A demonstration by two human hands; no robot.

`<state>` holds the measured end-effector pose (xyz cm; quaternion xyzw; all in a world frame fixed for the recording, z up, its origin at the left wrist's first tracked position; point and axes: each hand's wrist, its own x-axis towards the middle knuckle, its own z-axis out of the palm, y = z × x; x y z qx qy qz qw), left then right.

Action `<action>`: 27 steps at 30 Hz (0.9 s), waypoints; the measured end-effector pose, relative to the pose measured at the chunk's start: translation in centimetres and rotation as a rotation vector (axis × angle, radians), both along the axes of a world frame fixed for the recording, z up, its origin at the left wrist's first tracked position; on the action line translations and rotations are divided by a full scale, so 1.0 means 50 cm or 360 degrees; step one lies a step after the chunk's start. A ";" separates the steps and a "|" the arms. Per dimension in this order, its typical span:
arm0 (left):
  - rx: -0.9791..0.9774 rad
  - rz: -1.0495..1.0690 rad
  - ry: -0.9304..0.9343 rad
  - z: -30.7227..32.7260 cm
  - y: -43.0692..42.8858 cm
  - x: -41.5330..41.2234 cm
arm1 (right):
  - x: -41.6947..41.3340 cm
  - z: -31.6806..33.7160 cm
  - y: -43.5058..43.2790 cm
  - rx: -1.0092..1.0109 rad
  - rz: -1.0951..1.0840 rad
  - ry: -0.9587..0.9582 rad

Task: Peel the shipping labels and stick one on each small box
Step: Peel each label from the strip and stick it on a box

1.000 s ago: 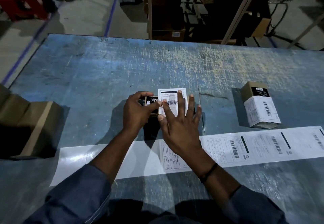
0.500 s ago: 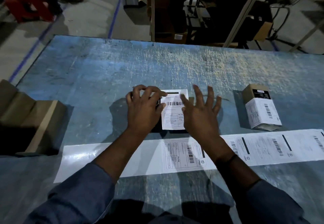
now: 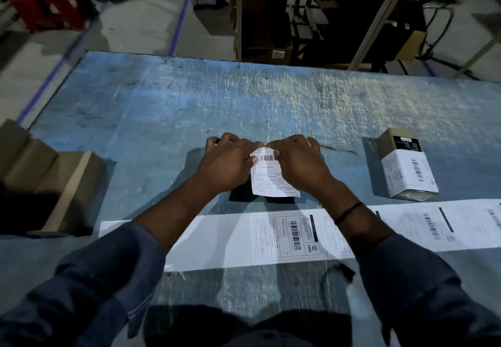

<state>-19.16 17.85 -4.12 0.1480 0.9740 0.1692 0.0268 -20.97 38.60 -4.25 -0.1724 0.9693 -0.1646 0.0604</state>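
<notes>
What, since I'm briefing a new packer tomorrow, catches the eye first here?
At the middle of the table, the left hand and right hand grip a small dark box, thumbs on its white shipping label. A labelled box stands to the right; a long label strip lies nearer the person.

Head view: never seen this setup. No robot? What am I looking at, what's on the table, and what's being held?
There is no machine here. A person works bare-handed, and one wide-angle camera on their head looks forward and down, so the sleeves enter from the bottom. The left hand and right hand both curl round a dark box on the blue table, with the thumbs pressing a white label onto its top. Nearer the person lies the label strip, whose left part is bare backing. To the right sits a second box with its label on. Brown cartons stand at the left edge.
</notes>
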 end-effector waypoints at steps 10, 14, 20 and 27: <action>-0.0108 0.0129 -0.0203 -0.016 -0.022 -0.012 | -0.018 -0.015 0.041 -0.0020 0.0042 0.0258; -0.0014 0.0326 -0.0139 -0.040 -0.031 0.006 | -0.015 -0.040 0.063 -0.0321 -0.0216 0.0032; 0.0511 -0.0302 0.0411 -0.043 -0.099 0.059 | 0.066 -0.039 0.165 -0.1042 0.0030 -0.0128; -0.0088 -0.0641 0.0352 -0.077 -0.065 0.007 | 0.032 -0.062 0.125 -0.0061 0.0598 0.0299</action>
